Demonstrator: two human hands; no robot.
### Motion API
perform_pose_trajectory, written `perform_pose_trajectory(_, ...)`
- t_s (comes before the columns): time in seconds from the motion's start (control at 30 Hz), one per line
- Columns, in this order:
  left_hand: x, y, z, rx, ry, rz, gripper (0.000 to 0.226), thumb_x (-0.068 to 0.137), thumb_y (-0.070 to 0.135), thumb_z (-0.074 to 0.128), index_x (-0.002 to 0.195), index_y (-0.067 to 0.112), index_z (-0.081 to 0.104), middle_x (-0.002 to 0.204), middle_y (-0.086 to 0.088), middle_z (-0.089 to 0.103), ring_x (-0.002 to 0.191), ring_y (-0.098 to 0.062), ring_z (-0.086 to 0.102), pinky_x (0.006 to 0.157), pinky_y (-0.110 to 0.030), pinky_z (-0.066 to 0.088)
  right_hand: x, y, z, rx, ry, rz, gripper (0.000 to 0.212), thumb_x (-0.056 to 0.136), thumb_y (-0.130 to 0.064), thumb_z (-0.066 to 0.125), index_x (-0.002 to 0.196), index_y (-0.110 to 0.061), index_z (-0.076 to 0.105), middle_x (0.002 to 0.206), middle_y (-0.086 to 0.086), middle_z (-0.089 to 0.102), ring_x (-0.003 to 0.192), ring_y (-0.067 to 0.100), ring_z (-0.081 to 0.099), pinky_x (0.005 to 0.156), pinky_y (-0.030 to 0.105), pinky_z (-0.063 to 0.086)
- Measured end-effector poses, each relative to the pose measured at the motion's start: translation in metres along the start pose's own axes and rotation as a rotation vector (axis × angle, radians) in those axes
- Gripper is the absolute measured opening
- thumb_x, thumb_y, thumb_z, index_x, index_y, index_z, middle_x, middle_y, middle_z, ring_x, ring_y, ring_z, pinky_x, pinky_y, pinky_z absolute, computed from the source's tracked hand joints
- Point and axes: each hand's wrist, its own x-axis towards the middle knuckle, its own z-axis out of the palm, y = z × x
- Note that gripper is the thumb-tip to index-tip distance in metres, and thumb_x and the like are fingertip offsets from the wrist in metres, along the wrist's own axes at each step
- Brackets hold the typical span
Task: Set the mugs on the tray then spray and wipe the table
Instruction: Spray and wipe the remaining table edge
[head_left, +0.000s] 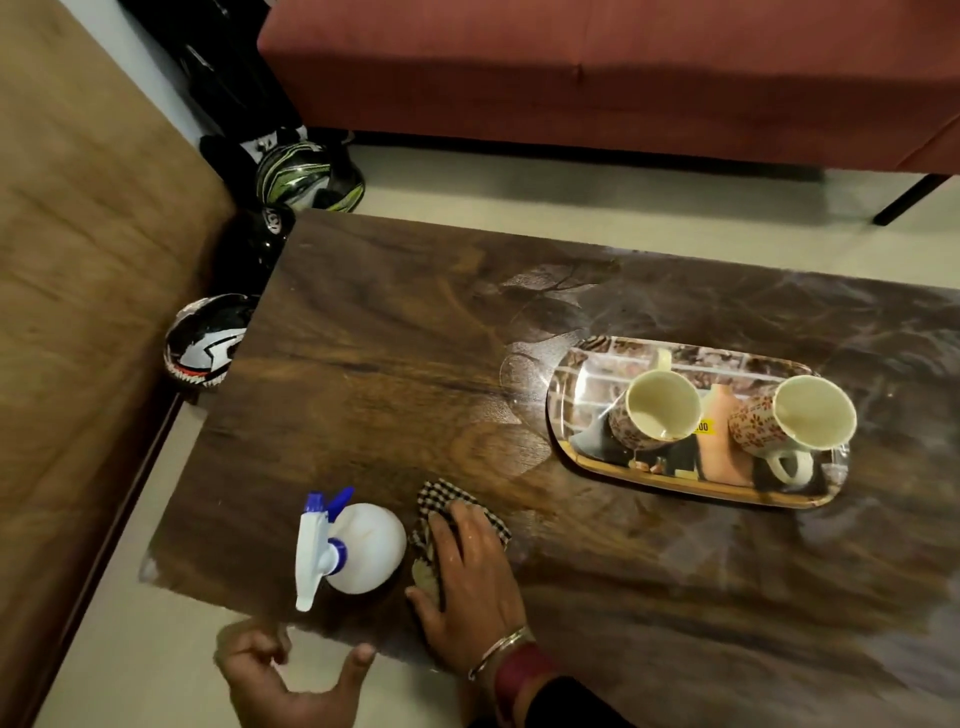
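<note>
Two patterned mugs, one (657, 418) on the left and one (795, 418) on the right, stand on a printed oblong tray (582, 457) at the right of the dark wooden table (363, 338). A white spray bottle (358, 545) with a blue and white trigger stands near the table's front left corner. My right hand (470, 577) lies flat on a checked cloth (441, 496) pressed to the tabletop, just right of the bottle. My left hand (285, 675) hovers off the front edge of the table, fingers apart and holding nothing.
Wet streaks sheen on the tabletop around the tray. Three helmets, among them one (205, 343) and one (306, 176), lie on the floor past the table's left side. A brown sofa (78, 260) is at the left and a red sofa (597, 67) behind.
</note>
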Motion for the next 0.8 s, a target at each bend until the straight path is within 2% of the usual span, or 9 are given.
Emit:
perform_pose_trajectory(0.07, 0.025, -0.003, 0.0, -0.121, 0.0, 0.009, 0.094, 0.048, 0.07, 0.084, 0.121, 0.037, 0.035, 0.111, 0.005, 0.048, 0.094, -0.004, 0.053, 0.084, -0.027, 0.051, 0.01, -0.006, 0.006, -0.036, -0.037, 0.037, 0.088, 0.077, -0.055, 0.065, 0.152, -0.015, 0.042, 0.158, 0.009, 0.043, 0.147, 0.035, 0.037, 0.117, 0.052, 0.037)
perform_pose_trajectory(0.13, 0.049, -0.004, 0.005, -0.197, -0.098, 0.025, 0.124, 0.05, 0.079, 0.081, 0.146, 0.019, 0.032, 0.137, 0.007, 0.044, 0.123, -0.002, 0.05, 0.102, -0.016, 0.046, 0.017, -0.007, 0.011, -0.073, -0.05, 0.059, 0.089, 0.077, -0.054, 0.066, 0.153, -0.017, 0.039, 0.16, 0.005, 0.039, 0.148, 0.036, 0.035, 0.117, 0.055, 0.035)
perform_pose_trajectory(0.23, 0.07, 0.001, 0.012, -0.129, -0.266, 0.154, 0.127, 0.06, 0.07, 0.083, 0.153, 0.0, 0.031, 0.153, -0.012, 0.043, 0.143, -0.02, 0.044, 0.116, -0.032, 0.042, 0.016, -0.005, 0.019, -0.095, -0.022, 0.044, 0.086, 0.083, -0.055, 0.058, 0.156, -0.018, 0.034, 0.164, 0.004, 0.033, 0.151, 0.033, 0.031, 0.122, 0.053, 0.022)
perform_pose_trajectory(0.37, 0.088, -0.004, 0.026, -0.146, -0.297, 0.254, 0.081, 0.074, 0.04, 0.081, 0.144, 0.015, 0.048, 0.141, -0.008, 0.059, 0.126, -0.029, 0.062, 0.103, -0.038, 0.055, 0.014, -0.001, 0.027, -0.128, 0.015, 0.048, 0.075, 0.092, -0.049, 0.05, 0.158, -0.019, 0.031, 0.166, 0.001, 0.03, 0.153, 0.03, 0.027, 0.118, 0.049, 0.015)
perform_pose_trajectory(0.47, 0.093, -0.007, 0.035, -0.058, -0.248, 0.226, 0.068, 0.086, 0.053, 0.069, 0.128, 0.0, 0.059, 0.123, -0.016, 0.069, 0.106, -0.033, 0.07, 0.094, -0.044, 0.061, 0.015, -0.002, 0.031, -0.145, 0.005, 0.074, 0.069, 0.095, -0.047, 0.048, 0.158, -0.022, 0.033, 0.165, 0.003, 0.031, 0.151, 0.028, 0.029, 0.119, 0.049, 0.02)
perform_pose_trajectory(0.53, 0.092, -0.003, 0.038, -0.105, -0.274, 0.175, 0.059, 0.089, 0.052, 0.064, 0.125, 0.005, 0.061, 0.118, -0.003, 0.068, 0.105, -0.019, 0.066, 0.096, -0.022, 0.057, 0.018, -0.003, 0.033, -0.177, 0.019, 0.076, 0.065, 0.093, -0.046, 0.052, 0.153, -0.023, 0.041, 0.16, 0.007, 0.04, 0.144, 0.029, 0.039, 0.117, 0.049, 0.034)
perform_pose_trajectory(0.6, 0.086, 0.004, 0.043, -0.12, -0.306, 0.159, 0.039, 0.088, 0.039, 0.063, 0.126, 0.033, 0.057, 0.119, 0.021, 0.059, 0.106, -0.007, 0.059, 0.094, -0.006, 0.045, 0.023, -0.003, 0.032, -0.214, 0.02, 0.073, 0.064, 0.087, -0.047, 0.061, 0.145, -0.023, 0.051, 0.149, 0.008, 0.052, 0.13, 0.029, 0.052, 0.102, 0.048, 0.049)
perform_pose_trajectory(0.7, 0.078, 0.002, 0.049, -0.066, -0.26, 0.202, 0.042, 0.087, 0.04, 0.063, 0.127, 0.047, 0.052, 0.122, 0.012, 0.059, 0.11, -0.003, 0.059, 0.097, 0.0, 0.039, 0.03, 0.0, 0.028, -0.242, -0.016, 0.076, 0.074, 0.069, -0.053, 0.073, 0.134, -0.02, 0.06, 0.134, 0.008, 0.062, 0.113, 0.031, 0.06, 0.079, 0.044, 0.054)
perform_pose_trajectory(0.8, 0.078, -0.004, 0.052, -0.064, -0.188, 0.208, 0.057, 0.082, 0.018, 0.07, 0.127, 0.048, 0.052, 0.114, 0.021, 0.063, 0.103, 0.011, 0.062, 0.092, 0.0, 0.044, 0.032, 0.001, 0.03, -0.219, 0.051, 0.051, 0.065, 0.075, -0.046, 0.06, 0.132, -0.016, 0.06, 0.131, 0.007, 0.063, 0.107, 0.03, 0.058, 0.071, 0.041, 0.053)
